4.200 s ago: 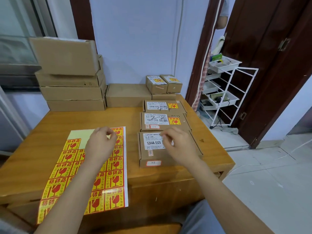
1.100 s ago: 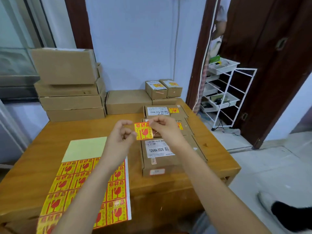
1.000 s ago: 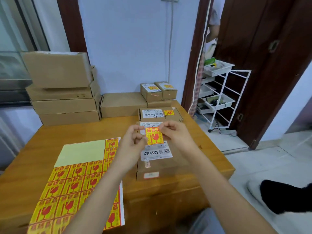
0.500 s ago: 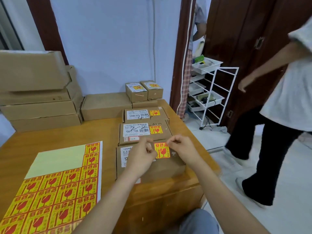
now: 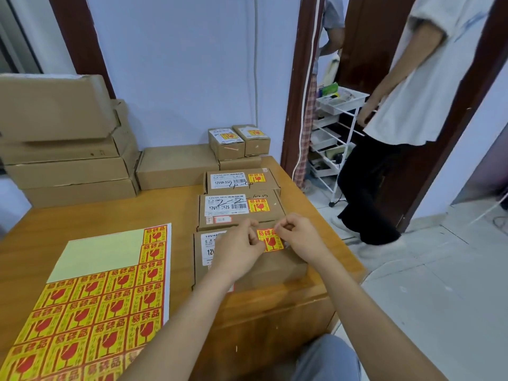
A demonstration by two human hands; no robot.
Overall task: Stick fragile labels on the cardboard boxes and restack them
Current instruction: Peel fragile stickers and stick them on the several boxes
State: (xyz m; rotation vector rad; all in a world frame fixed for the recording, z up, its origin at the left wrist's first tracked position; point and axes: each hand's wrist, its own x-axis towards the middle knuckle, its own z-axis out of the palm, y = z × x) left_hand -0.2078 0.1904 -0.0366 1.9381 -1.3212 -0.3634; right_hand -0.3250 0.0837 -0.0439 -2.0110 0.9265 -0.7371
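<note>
The fragile label (image 5: 270,240) sits on the nearest box (image 5: 247,266), right of its white sticker. Left hand (image 5: 238,250) and right hand (image 5: 298,237) pinch opposite edges, likely to align it like the labelled boxes (image 5: 239,193) behind; label sheet (image 5: 99,301) lies left

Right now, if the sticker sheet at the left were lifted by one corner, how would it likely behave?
The sticker sheet would probably be floppy: it looks paper-thin and lies flat on the table. Likely light, so a nudge could slide it. Its near end seems to overhang the table edge, so it may droop or slip off.
</note>
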